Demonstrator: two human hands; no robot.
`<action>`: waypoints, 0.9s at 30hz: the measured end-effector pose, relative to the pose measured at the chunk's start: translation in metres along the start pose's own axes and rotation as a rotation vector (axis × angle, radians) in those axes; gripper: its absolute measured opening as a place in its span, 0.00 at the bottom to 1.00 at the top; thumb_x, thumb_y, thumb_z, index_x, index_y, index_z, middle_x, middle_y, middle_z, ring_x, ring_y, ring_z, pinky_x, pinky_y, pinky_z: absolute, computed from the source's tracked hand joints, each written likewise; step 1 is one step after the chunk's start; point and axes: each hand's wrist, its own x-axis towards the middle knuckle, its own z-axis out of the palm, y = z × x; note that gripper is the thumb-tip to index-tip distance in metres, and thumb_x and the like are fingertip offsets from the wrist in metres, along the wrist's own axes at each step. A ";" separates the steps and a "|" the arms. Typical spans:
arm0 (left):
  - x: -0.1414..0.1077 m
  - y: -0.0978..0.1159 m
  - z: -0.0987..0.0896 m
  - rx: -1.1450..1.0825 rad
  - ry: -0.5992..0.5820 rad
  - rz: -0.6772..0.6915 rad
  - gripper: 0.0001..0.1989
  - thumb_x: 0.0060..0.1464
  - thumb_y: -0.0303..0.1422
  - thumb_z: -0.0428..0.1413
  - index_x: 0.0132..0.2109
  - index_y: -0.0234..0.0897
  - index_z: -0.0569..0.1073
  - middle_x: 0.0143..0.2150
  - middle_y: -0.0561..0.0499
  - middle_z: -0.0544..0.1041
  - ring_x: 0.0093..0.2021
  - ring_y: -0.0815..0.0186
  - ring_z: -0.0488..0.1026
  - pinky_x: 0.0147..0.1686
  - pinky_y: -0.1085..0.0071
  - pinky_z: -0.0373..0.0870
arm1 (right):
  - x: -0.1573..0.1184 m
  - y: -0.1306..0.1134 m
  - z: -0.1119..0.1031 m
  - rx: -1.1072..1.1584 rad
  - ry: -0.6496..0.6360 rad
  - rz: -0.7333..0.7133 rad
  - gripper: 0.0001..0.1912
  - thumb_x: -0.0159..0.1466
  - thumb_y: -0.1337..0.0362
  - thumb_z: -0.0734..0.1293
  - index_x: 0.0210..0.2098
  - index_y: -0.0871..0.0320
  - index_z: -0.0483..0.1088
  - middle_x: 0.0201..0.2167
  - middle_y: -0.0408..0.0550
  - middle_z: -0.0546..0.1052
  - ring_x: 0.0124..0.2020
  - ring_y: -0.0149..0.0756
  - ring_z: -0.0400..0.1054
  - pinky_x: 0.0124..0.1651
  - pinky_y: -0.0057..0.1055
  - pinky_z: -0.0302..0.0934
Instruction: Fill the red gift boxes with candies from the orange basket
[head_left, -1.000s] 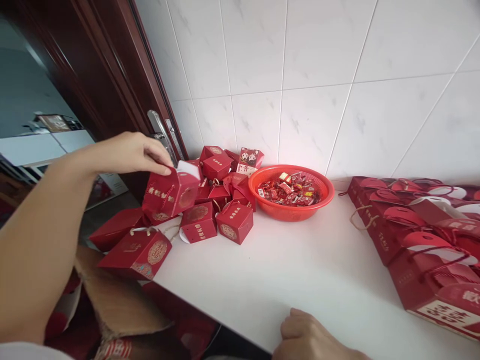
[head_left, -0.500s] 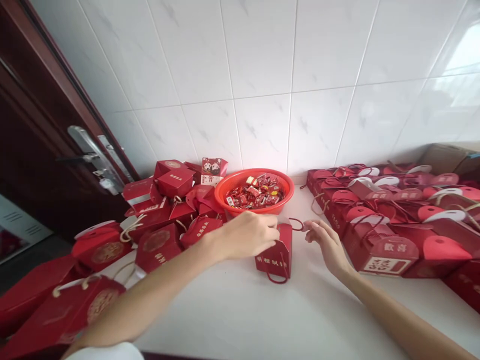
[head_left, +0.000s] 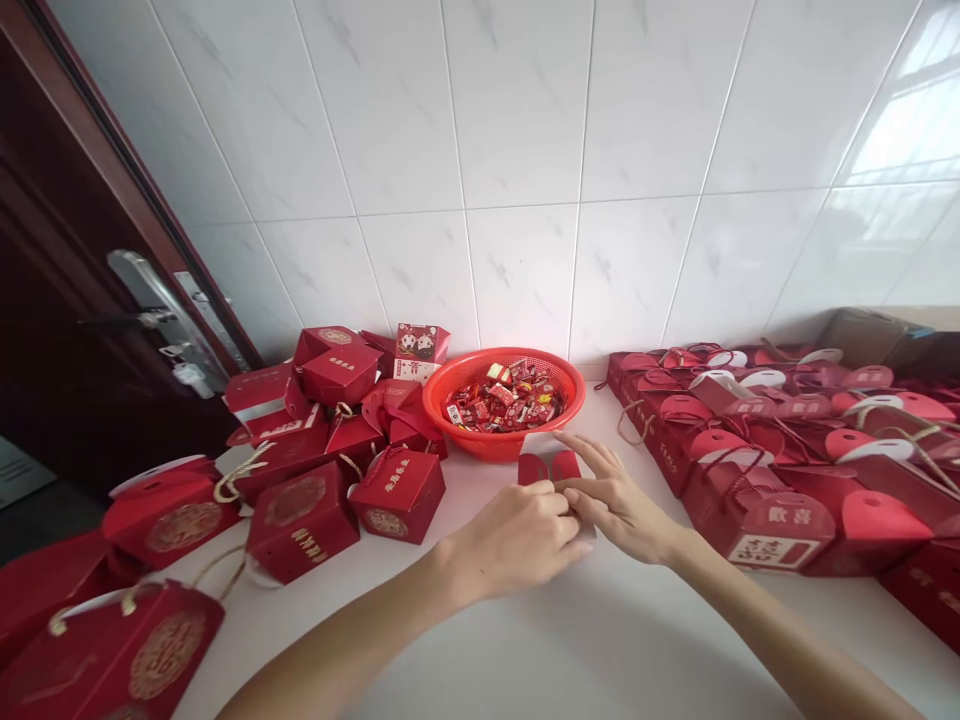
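The small red box (head_left: 531,468) stands on the white table (head_left: 480,650), right of centre in the frame, just in front of the orange basket (head_left: 491,450) of wrapped sweets (head_left: 514,400). The left hand (head_left: 517,530) has its fingers curled over the box's near side; the right hand (head_left: 619,500) reaches across from the right, fingers stretched and slightly apart, meeting the left. Both cover most of the box, so I cannot tell whether either pinches a flap or cord.

With the fingers so crowded, pressing unevenly could crease the thin card or bend a flap the wrong way. Pushing the box away could nudge the basket toward the wall and spill sweets. A wide left elbow might knock the loose boxes (head_left: 401,490) heaped at the left; the packed boxes (head_left: 780,515) at the right look less exposed.
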 end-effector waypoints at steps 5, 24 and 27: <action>-0.004 -0.007 -0.009 -0.114 -0.010 -0.130 0.19 0.69 0.30 0.44 0.36 0.35 0.78 0.35 0.49 0.78 0.32 0.67 0.75 0.33 0.70 0.69 | 0.002 0.009 0.004 0.048 0.066 0.064 0.11 0.72 0.60 0.59 0.42 0.55 0.73 0.63 0.58 0.66 0.68 0.47 0.58 0.57 0.41 0.68; -0.026 -0.030 -0.034 -0.071 -0.296 -0.662 0.21 0.50 0.46 0.64 0.44 0.36 0.74 0.44 0.40 0.76 0.52 0.45 0.70 0.45 0.58 0.68 | -0.018 -0.008 0.037 0.101 0.226 0.248 0.13 0.73 0.56 0.58 0.48 0.53 0.71 0.65 0.57 0.66 0.59 0.46 0.68 0.53 0.43 0.69; -0.028 -0.030 -0.030 -0.196 -0.287 -0.609 0.21 0.50 0.44 0.64 0.47 0.38 0.74 0.49 0.41 0.75 0.56 0.46 0.68 0.44 0.62 0.69 | -0.017 -0.011 0.035 -0.029 0.274 0.126 0.10 0.72 0.61 0.59 0.40 0.54 0.71 0.59 0.56 0.72 0.60 0.48 0.67 0.55 0.47 0.65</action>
